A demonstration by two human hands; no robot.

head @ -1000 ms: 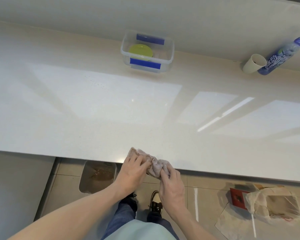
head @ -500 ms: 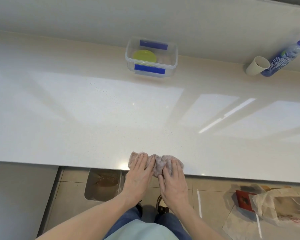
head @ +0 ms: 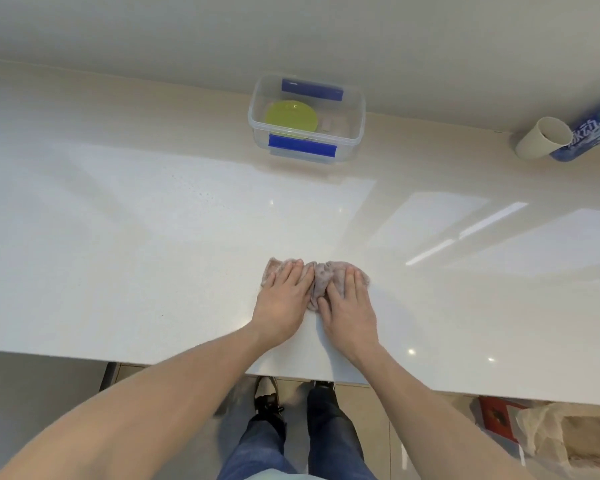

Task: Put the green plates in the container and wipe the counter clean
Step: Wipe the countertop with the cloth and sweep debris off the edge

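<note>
Pinkish cloth (head: 317, 283) lies bunched under flat, straight fingers of the left hand (head: 282, 306) and right hand (head: 350, 310), nothing gripped. Beyond the fingertips, green plates (head: 291, 118) sit inside the container (head: 358, 109); a long push might knock it, or the bunched cloth may miss patches of counter (head: 118, 237).

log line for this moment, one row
step: wiping | left hand + right hand: flat on cloth | counter | green plates in container

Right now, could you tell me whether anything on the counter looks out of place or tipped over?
Nothing looks spilled. The paper cup at the far right seems to lean against the blue bottle rather than stand upright. The green plates sit inside the container, and both hands press the cloth flat.
</note>
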